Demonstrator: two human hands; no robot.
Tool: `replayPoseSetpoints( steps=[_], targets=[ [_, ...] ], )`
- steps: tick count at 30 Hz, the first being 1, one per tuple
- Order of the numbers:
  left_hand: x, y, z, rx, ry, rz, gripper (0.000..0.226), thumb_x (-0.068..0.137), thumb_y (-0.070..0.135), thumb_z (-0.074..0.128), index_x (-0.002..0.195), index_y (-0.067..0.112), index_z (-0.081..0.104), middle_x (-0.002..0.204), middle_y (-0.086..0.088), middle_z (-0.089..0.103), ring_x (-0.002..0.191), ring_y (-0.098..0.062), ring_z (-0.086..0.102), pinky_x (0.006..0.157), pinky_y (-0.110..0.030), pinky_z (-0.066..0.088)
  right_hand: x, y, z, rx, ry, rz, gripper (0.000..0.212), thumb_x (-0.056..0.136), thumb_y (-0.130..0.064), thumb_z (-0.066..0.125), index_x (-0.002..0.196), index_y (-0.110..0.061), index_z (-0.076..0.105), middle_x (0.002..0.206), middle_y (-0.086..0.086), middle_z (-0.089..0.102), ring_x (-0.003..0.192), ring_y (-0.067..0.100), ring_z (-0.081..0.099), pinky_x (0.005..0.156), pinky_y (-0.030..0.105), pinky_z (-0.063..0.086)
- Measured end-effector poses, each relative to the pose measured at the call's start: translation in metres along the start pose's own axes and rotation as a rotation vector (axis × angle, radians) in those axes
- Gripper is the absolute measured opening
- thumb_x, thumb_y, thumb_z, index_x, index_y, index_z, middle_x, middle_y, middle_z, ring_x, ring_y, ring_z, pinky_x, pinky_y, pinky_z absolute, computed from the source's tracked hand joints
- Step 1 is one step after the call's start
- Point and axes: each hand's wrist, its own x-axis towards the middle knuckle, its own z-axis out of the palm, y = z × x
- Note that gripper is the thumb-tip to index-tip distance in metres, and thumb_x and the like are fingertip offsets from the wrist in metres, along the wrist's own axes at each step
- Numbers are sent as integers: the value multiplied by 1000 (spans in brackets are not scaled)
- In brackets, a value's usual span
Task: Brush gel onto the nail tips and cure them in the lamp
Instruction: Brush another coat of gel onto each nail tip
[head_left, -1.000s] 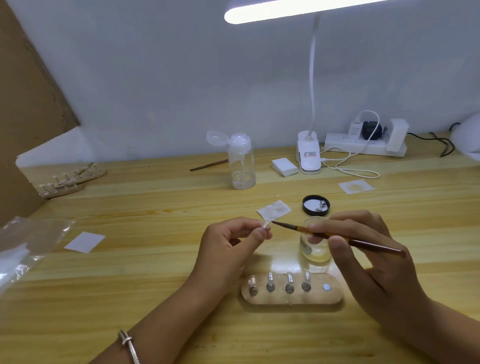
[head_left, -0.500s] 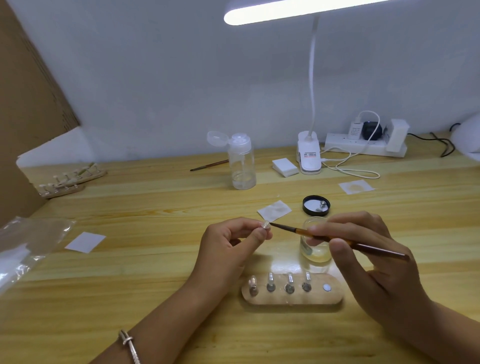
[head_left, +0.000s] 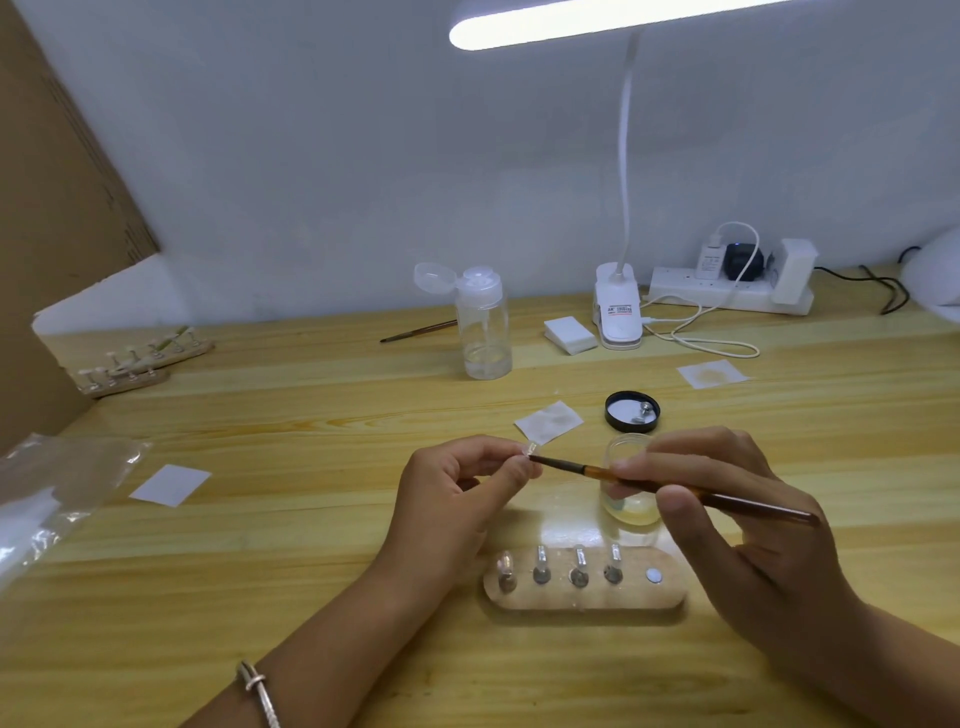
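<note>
My left hand (head_left: 457, 493) pinches a small clear nail tip (head_left: 531, 449) between thumb and fingers above the table. My right hand (head_left: 727, 525) grips a thin brown brush (head_left: 675, 491) like a pen, and its dark bristles touch the nail tip. A small glass jar of clear gel (head_left: 628, 483) stands just behind the brush, partly hidden by my right fingers. In front of my hands lies an oval wooden holder (head_left: 587, 597) with several nail tips standing on posts. The white curing lamp (head_left: 935, 275) shows only at the far right edge.
The jar's black lid (head_left: 632, 411) and a white wipe (head_left: 549, 421) lie behind the jar. Further back stand a clear pump bottle (head_left: 483, 325), a spare brush (head_left: 418, 331), a desk lamp base (head_left: 618, 312) and a power strip (head_left: 727, 291). More holders (head_left: 135, 361) and a plastic bag (head_left: 47, 493) lie at the left.
The brush tip has slid a little left along the nail tip. My left hand has barely moved.
</note>
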Motion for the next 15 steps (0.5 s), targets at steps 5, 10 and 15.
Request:
replayPoseSetpoints(
  steps=[5,10,15],
  targets=[
    [0,0,0,-12,-11,3,10,88,15,71,83,21,78,84,3,78,87,-10,71,76,-17,49,1,2,1,-65,25,36,23,98,-29,49,103,-24,72,103,-17,71,106,11,61,91,30,42],
    [0,2,0,-18,-2,-2,12,85,15,73,80,24,78,83,3,78,83,-7,69,73,-17,47,1,2,1,-31,-8,18,33,103,-38,45,104,-20,72,102,-19,72,107,9,62,91,30,42],
    [-1,4,0,-14,16,-5,13,84,13,74,80,24,78,82,3,78,82,-8,70,74,-21,48,1,0,1,19,-20,27,33,104,-42,43,109,-23,69,106,-21,70,108,9,61,91,28,43]
  ],
)
